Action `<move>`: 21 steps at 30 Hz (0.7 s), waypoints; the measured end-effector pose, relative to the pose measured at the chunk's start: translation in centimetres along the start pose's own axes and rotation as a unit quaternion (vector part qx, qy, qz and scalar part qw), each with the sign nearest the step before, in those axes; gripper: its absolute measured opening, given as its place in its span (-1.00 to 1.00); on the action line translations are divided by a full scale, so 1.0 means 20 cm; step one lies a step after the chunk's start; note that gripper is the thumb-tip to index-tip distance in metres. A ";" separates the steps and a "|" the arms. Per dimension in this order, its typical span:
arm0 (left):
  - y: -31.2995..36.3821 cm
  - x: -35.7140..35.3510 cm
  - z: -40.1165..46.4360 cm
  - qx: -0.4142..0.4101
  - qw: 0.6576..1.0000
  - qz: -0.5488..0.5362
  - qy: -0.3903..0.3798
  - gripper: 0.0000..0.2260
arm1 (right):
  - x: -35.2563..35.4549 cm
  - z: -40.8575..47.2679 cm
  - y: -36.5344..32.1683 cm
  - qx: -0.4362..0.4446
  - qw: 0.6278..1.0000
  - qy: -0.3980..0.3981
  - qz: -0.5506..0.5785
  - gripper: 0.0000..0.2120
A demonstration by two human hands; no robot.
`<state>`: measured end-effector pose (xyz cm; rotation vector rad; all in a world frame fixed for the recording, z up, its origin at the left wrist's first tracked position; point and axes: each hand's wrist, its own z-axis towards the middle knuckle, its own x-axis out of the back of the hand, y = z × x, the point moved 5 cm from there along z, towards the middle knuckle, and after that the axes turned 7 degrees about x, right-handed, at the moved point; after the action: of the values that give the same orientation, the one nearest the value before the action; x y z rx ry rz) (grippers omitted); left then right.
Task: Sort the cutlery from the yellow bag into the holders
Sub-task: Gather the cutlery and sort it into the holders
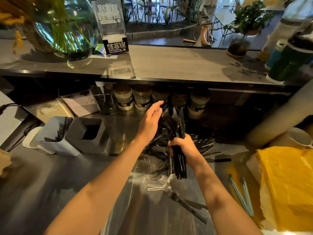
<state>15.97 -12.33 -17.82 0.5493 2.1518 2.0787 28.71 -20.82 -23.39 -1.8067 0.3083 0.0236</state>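
**Mia:** What is the right hand [182, 146] doing?

**Ben:** It squeezes a bunch of black cutlery [177, 138] around the middle. The bunch stands up so the ends line up.

**Mia:** And the left hand [153, 118]?

**Ben:** Its fingers are straight and flat. It pats the side of the bunch near the top, I think to make it tidy. It holds nothing.

**Mia:** What is under the hands?

**Ben:** A pile of loose black cutlery [203, 145] on the steel counter [71, 177]. Too many to count. Near me lie some clear plastic pieces [157, 187] and one dark fork [186, 207].

**Mia:** Where does it all go?

**Ben:** Two holders wait on the left. The light holder [55, 138] has black pieces in it. The grey holder [88, 134] looks dark inside, so I cannot tell.

**Mia:** And the bag?

**Ben:** One yellow bag [288, 187] sits on the right. Two blue sticks [242, 195] lie beside it.
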 end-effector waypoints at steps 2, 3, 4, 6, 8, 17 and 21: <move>-0.08 -0.03 -0.04 0.061 0.995 -0.077 0.022 -0.60 | 0.04 0.01 -0.03 0.002 0.994 0.082 0.078 -0.75; -0.13 -0.06 -0.07 0.106 0.988 -0.112 0.017 -0.61 | 0.05 0.01 -0.04 0.012 0.985 0.122 0.124 -0.76; -0.18 -0.10 -0.10 0.156 0.978 -0.138 0.015 -0.62 | 0.06 0.01 -0.06 0.025 0.973 0.160 0.163 -0.78; -0.25 -0.18 -0.20 0.247 0.954 -0.170 0.020 -0.63 | 0.08 0.01 -0.10 0.054 0.948 0.230 0.214 -0.81; -0.30 -0.24 -0.31 0.313 0.926 -0.209 0.023 -0.58 | 0.10 0.00 -0.13 0.084 0.921 0.282 0.255 -0.79; -0.21 -0.34 -0.40 0.371 0.819 -0.419 0.129 -0.65 | -0.01 -0.07 -0.04 0.102 0.870 0.335 0.348 -0.63; -0.20 -0.33 -0.44 0.348 0.844 -0.382 0.142 -0.69 | -0.07 -0.08 -0.02 0.097 0.866 0.320 0.372 -0.60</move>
<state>18.69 -22.77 -22.31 -0.5691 2.6304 0.9738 27.26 -22.10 -22.38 -1.3502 1.4222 -0.0646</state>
